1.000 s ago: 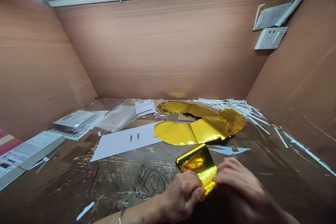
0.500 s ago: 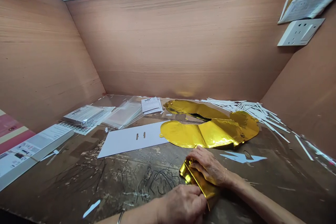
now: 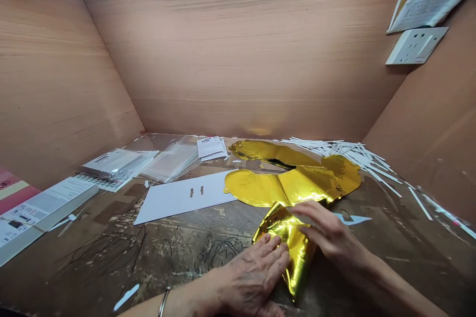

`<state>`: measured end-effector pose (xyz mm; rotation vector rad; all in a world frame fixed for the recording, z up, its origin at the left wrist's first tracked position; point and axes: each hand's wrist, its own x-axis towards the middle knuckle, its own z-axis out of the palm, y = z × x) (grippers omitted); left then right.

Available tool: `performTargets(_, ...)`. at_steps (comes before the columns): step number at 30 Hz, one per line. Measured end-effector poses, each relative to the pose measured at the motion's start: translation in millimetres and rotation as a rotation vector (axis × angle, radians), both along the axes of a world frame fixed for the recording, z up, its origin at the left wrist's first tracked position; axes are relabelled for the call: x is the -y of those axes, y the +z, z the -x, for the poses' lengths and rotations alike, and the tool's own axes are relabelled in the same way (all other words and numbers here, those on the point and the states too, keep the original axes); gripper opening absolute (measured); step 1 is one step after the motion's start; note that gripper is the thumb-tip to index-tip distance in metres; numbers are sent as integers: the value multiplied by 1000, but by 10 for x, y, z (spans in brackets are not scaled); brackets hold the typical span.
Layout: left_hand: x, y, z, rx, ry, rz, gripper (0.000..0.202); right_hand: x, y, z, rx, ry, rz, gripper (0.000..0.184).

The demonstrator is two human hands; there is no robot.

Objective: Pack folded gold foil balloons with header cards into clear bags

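A folded gold foil balloon (image 3: 295, 245) lies on the worktop in front of me. My left hand (image 3: 256, 267) rests flat on its lower left part, fingers stretched out. At its right edge is my right hand (image 3: 327, 230), with the fingers apart and the fingertips at the foil; whether they press on it is hard to see. Just behind it, a larger flat gold foil balloon (image 3: 260, 187) with a small tab lies spread out, and a stack of gold foil balloons (image 3: 260, 149) sits farther back.
White card (image 3: 174, 203) with two slots lies left of the foil. Clear plastic sleeves (image 3: 171, 158), printed slips (image 3: 210, 147) and a packet (image 3: 111, 162) are at the back left. A long box (image 3: 44, 213) stands left. Thin white sticks (image 3: 342, 151) are heaped back right.
My left hand has gone from a closed grip to lying flat on the foil. My right hand has opened and moved right. The folded foil now lies flatter and shows more.
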<state>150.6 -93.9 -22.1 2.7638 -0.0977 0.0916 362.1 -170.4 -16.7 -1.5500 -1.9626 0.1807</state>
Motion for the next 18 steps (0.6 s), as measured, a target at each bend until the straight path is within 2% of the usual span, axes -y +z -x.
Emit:
performTargets(2, 20, -2, -7, -16, 36, 32, 82, 250, 61, 61, 258, 115, -74, 28)
performTargets(4, 45, -28, -23, -19, 68, 46, 84, 433, 52, 182, 504, 187, -182, 32)
performTargets(7, 77, -93, -40, 2, 102, 45, 85, 530, -68, 362, 673, 183, -275, 34)
performTargets(9, 75, -120, -44, 33, 112, 45, 82, 516, -180, 421, 585, 110, -324, 33)
performTargets(11, 35, -119, -51, 51, 106, 60, 77, 490, -277, 426, 377, 27, -323, 32)
performTargets(16, -221, -58, -150, -39, 143, 155, 68, 465, -331, 365, -246, -276, 44, 24)
performTargets(18, -336, -46, -225, -49, 189, 217, 61, 453, -307, 359, -394, -362, 94, 23)
